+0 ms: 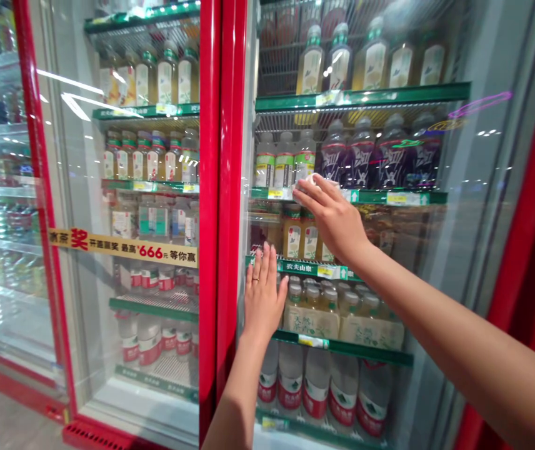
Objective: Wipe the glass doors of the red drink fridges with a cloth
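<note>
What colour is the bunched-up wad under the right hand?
The wad is white, seen best in the head view.

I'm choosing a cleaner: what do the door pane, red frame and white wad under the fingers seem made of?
Door pane: clear, glossy, probably glass; lights reflect. Red frame: glossy, perhaps painted metal; bright highlights. White wad: soft-looking paper or cloth, mostly hidden.

Left hand (264,306) flat (4 fingers (266,259) upward); right hand (335,219) higher, curved.
</note>
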